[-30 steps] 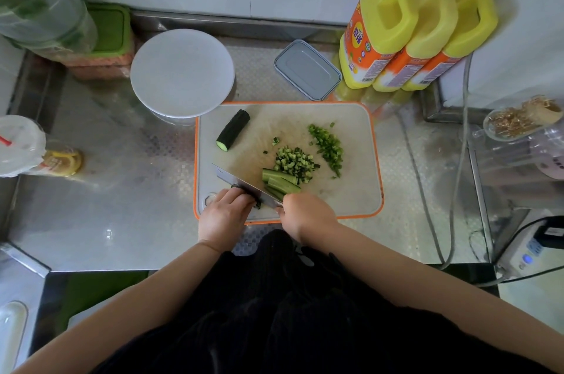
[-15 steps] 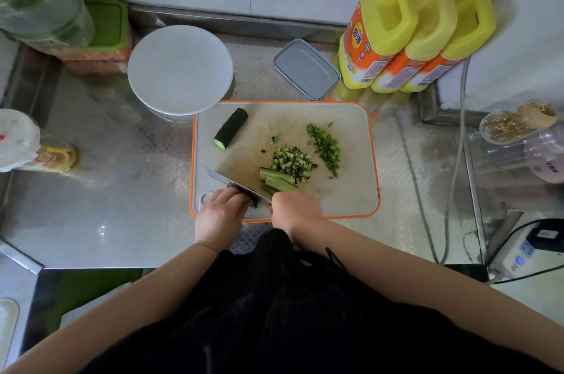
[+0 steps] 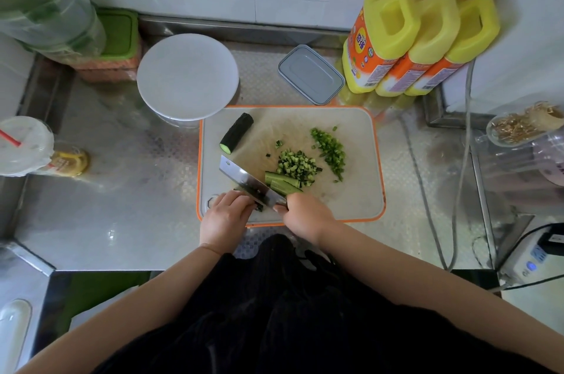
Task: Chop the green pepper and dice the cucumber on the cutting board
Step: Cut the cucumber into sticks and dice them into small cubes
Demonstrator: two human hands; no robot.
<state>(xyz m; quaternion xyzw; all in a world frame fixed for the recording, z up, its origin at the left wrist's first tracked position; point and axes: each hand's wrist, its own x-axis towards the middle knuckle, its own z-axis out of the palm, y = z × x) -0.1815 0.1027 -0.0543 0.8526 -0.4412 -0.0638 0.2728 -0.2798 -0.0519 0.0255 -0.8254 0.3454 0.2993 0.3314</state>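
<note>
We are sliding our left hand back along the green cucumber strips, pinning them, while our right hand is gripping the steel cleaver, advancing the dicing.

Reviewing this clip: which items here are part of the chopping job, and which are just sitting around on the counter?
In use:
cutting board
knife, held by right hand
cucumber strips, steadied by left hand
diced cucumber
chopped pepper
cucumber piece

Lying about:
white lid
grey container
yellow bottles
drink cup
</note>
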